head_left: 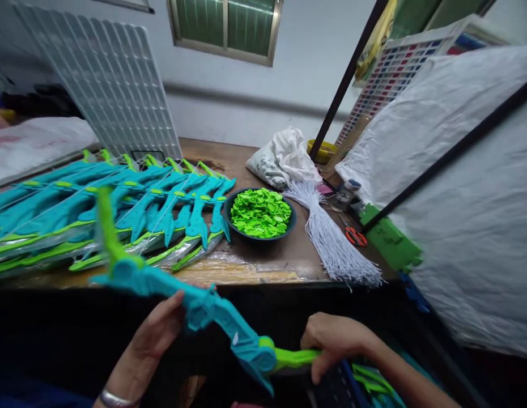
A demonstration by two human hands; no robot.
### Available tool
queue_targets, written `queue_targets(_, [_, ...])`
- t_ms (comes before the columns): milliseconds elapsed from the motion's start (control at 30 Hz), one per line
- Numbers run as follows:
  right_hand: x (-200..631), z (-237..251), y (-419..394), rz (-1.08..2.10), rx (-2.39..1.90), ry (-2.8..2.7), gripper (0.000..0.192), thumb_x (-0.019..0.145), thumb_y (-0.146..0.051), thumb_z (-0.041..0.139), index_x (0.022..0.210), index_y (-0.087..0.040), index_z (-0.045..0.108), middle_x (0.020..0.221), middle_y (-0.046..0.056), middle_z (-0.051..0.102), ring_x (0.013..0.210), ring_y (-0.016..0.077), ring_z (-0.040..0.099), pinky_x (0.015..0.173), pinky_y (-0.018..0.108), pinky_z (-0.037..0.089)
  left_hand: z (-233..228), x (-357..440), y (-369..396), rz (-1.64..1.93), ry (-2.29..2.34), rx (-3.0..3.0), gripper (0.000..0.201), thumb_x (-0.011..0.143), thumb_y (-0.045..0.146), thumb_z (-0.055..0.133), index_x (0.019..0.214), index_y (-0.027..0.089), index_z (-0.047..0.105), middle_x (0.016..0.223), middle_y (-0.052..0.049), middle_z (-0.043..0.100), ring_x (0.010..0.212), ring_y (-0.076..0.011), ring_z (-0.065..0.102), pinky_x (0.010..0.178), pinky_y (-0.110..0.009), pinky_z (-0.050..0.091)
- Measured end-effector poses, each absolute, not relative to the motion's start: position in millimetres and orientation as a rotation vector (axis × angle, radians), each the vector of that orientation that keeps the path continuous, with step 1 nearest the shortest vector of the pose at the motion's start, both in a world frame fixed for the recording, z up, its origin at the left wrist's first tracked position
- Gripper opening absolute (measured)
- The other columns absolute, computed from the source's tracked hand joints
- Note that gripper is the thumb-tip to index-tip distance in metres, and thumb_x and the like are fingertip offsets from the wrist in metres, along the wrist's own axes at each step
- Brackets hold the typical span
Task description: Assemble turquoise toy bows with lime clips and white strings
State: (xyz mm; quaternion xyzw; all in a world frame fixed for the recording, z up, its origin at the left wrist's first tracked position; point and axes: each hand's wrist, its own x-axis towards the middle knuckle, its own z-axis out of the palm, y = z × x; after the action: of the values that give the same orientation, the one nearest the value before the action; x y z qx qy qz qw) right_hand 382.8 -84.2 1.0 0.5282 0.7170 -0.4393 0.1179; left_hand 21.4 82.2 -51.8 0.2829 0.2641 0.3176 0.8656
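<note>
A toy bow [202,309] with a turquoise body and lime-green limb ends is held up in front of the table's near edge. My left hand [159,326] grips its turquoise middle part, fingers partly hidden behind it. My right hand [331,340] is closed round the lime-green limb at the lower right end. The bow slants down from upper left to lower right, and its far green tip is blurred. Beyond it stands a dark bowl [259,239] heaped with small lime-green plastic pieces [261,212].
Several similar bows [161,198] lie in rows on the table's left. White cords [327,238] spread at right, near a white sack [284,158], orange-handled scissors [356,236] and a green box [391,238]. A dark pole [348,73] slants upward. More green and turquoise parts [374,382] lie low at right.
</note>
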Motion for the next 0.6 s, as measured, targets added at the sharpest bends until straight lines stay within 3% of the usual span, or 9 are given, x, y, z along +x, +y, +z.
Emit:
queue_targets(100, [402, 16, -61, -1.215, 1.556, 2.125, 0.051, 0.075, -0.068, 0.081, 0.070, -0.019, 0.069, 0.058, -0.004, 0.057, 0.052, 0.0104, 0.045, 0.051, 0.024, 0.029, -57, 30, 61, 0.672, 0.662, 0.524, 0.039, 0.081, 0.048, 0.084, 0.107, 0.019, 0.080, 0.117, -0.010, 0.078, 0.107, -0.0279, 0.073, 0.093, -0.031, 0.062])
queue_targets(200, [434, 36, -23, -0.980, 2.045, 2.111, 0.025, 0.084, -0.045, 0.080, 0.097, -0.024, 0.081, 0.092, -0.001, 0.077, 0.081, 0.0160, 0.069, 0.071, 0.021, 0.046, -58, 34, 37, 0.648, 0.788, 0.509, 0.050, 0.082, 0.052, 0.081, 0.121, 0.022, 0.073, 0.120, -0.007, 0.077, 0.110, -0.0277, 0.073, 0.092, -0.028, 0.062])
queue_targets(267, [460, 40, 3, -0.598, 2.433, 1.981, 0.021, 0.093, -0.034, 0.069, 0.103, -0.019, 0.080, 0.104, 0.007, 0.079, 0.095, 0.0212, 0.071, 0.083, 0.026, 0.049, -58, 35, 25, 0.601, 0.823, 0.516, 0.062, 0.079, 0.055, 0.083, 0.130, 0.021, 0.068, 0.127, -0.009, 0.075, 0.116, -0.0305, 0.071, 0.091, -0.029, 0.062])
queue_targets(367, [490, 28, 33, -0.202, 2.714, 1.748, 0.022, 0.093, -0.021, 0.059, 0.099, -0.012, 0.078, 0.102, 0.015, 0.078, 0.098, 0.0269, 0.071, 0.086, 0.032, 0.050, -57, 39, 13, 0.531, 0.802, 0.515, 0.069, 0.078, 0.054, 0.085, 0.134, 0.019, 0.064, 0.127, -0.012, 0.075, 0.116, -0.0322, 0.071, 0.094, -0.031, 0.062])
queue_targets(433, [491, 15, 47, -0.035, 2.793, 1.697, 0.023, 0.092, -0.017, 0.054, 0.098, -0.012, 0.076, 0.099, 0.016, 0.077, 0.096, 0.0272, 0.071, 0.086, 0.033, 0.050, -56, 43, 9, 0.532, 0.778, 0.507, 0.064, 0.080, 0.050, 0.084, 0.133, 0.018, 0.065, 0.122, -0.012, 0.076, 0.110, -0.0300, 0.073, 0.092, -0.030, 0.061])
queue_targets(600, [443, 7, 72, 0.233, 2.766, 2.012, 0.034, 0.104, -0.022, 0.039, 0.114, -0.010, 0.069, 0.115, 0.018, 0.071, 0.109, 0.0257, 0.066, 0.099, 0.035, 0.047, -57, 49, 8, 0.551, 0.754, 0.512, 0.057, 0.080, 0.042, 0.085, 0.129, 0.018, 0.069, 0.119, -0.013, 0.076, 0.106, -0.0273, 0.073, 0.080, -0.027, 0.058])
